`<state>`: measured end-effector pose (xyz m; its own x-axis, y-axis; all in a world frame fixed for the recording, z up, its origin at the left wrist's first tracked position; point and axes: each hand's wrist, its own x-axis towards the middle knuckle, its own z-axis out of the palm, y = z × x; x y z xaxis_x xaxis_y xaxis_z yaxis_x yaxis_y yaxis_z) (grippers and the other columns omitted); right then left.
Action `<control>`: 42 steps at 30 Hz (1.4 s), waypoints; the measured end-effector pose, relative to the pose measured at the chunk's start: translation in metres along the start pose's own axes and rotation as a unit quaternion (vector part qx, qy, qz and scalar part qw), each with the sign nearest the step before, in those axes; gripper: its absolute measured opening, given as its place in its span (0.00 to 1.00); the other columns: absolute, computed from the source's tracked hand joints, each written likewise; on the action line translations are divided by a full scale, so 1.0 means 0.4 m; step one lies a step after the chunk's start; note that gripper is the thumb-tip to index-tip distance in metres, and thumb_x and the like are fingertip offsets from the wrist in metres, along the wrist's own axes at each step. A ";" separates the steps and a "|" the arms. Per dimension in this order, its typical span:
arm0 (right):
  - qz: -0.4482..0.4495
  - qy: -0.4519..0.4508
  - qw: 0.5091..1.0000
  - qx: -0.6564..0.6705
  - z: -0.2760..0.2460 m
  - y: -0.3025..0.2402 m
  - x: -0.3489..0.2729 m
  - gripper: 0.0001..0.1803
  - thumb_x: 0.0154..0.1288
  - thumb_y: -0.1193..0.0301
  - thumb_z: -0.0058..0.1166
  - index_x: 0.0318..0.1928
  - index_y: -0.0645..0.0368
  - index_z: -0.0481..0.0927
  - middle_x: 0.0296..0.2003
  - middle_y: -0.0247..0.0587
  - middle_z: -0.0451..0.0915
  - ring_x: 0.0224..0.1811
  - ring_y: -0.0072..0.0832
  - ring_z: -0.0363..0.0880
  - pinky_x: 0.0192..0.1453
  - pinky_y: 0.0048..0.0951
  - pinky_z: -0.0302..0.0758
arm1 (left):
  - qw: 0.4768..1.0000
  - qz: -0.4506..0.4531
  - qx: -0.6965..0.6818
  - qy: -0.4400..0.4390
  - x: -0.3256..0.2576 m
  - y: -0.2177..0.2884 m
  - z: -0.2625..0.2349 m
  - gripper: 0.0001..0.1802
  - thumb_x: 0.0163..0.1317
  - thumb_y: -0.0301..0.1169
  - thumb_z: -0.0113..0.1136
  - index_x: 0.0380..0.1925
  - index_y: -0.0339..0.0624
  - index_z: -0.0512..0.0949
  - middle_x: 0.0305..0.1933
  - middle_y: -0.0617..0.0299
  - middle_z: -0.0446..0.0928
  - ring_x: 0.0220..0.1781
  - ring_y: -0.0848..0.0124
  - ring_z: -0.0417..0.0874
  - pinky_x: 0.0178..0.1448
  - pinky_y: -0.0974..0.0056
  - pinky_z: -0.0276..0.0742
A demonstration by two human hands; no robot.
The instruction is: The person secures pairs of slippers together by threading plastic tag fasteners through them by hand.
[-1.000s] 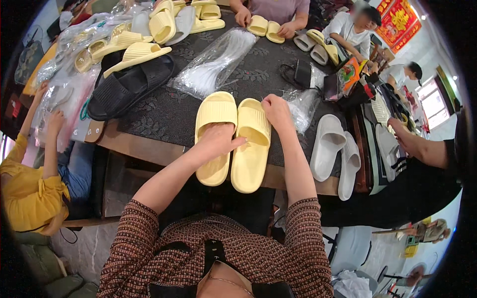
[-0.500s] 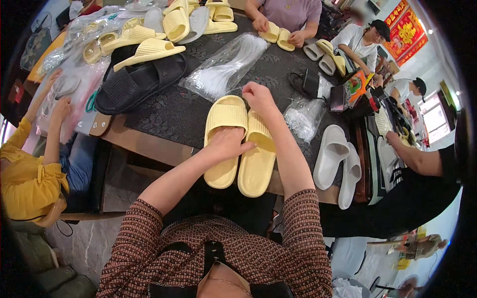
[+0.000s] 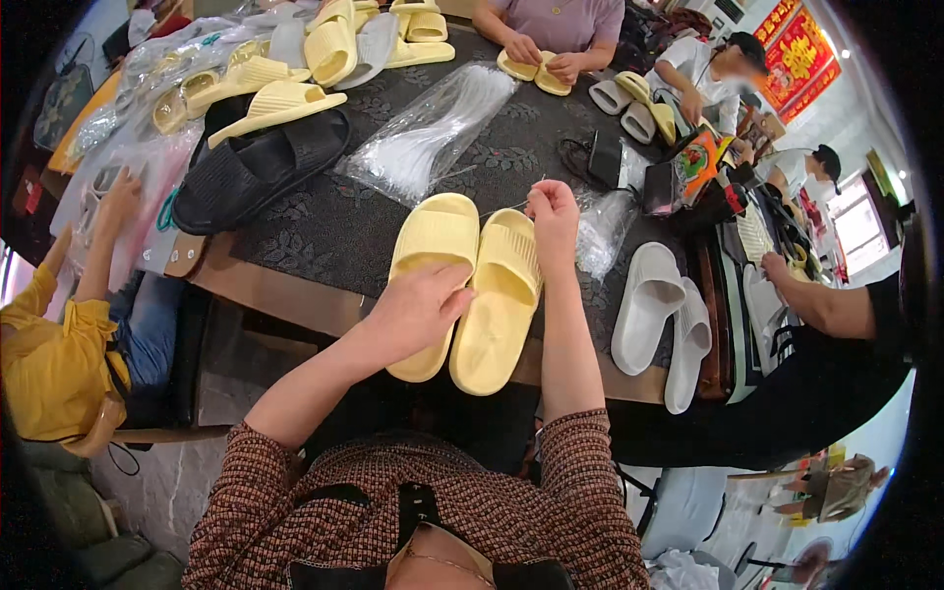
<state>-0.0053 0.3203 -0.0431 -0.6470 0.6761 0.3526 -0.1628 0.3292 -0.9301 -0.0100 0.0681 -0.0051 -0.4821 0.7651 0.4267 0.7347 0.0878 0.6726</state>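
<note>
In front of me a pair of pale yellow slippers lies side by side at the table edge, toes away from me: the left slipper and the right slipper. Over the left slipper's foot opening is my left hand, fingers drawn together, thumb toward the right slipper; what it may pinch is hidden. My right hand is raised just beyond the right slipper's toe, fingertips pinched. Something thin seems to show at those fingertips, too fine to name. A clear bag of white strands lies beyond the slippers.
Grey slippers lie to the right, below a smaller clear bag. A large black slipper with a yellow slipper on it lies at left. Around the dark-covered table several people handle footwear; one wears a yellow shirt.
My left hand has drawn back out from under the left slipper's strap. My right hand has turned more upright and shifted right, off the right slipper's toe. The right slipper now sits slightly tilted.
</note>
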 end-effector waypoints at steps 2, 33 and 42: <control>0.021 -0.026 0.995 0.090 0.003 -0.029 -0.014 0.03 0.61 0.79 0.51 0.36 0.61 0.74 0.27 0.30 0.74 0.27 0.16 0.71 0.32 0.18 0.70 | 0.999 0.015 -0.019 0.026 0.050 0.005 -0.008 0.10 0.59 0.29 0.56 0.38 0.35 0.73 0.35 0.51 0.76 0.39 0.52 0.79 0.42 0.56 0.75; 0.064 -0.085 0.990 0.091 0.000 -0.077 -0.080 0.04 0.58 0.76 0.57 0.35 0.62 0.80 0.28 0.27 0.79 0.31 0.13 0.72 0.38 0.18 0.70 | 0.811 -0.235 -0.535 -0.013 0.290 -0.141 0.094 0.05 0.60 0.30 0.53 0.30 0.42 0.76 0.23 0.71 0.72 0.20 0.83 0.68 0.24 0.76 0.64; 0.049 -0.079 0.994 0.056 0.003 -0.068 -0.077 0.05 0.57 0.76 0.57 0.34 0.64 0.80 0.26 0.28 0.79 0.30 0.13 0.71 0.37 0.18 0.70 | 0.822 -0.231 -0.520 -0.017 0.293 -0.139 0.096 0.03 0.59 0.28 0.55 0.30 0.42 0.76 0.23 0.71 0.72 0.20 0.83 0.68 0.23 0.76 0.63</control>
<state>0.0181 0.2898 -0.0288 -0.7707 0.5868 0.2483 -0.1699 0.1863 -0.9677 -0.0892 0.1773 -0.0156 -0.5692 0.8218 -0.0249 -0.3363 -0.2050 0.9192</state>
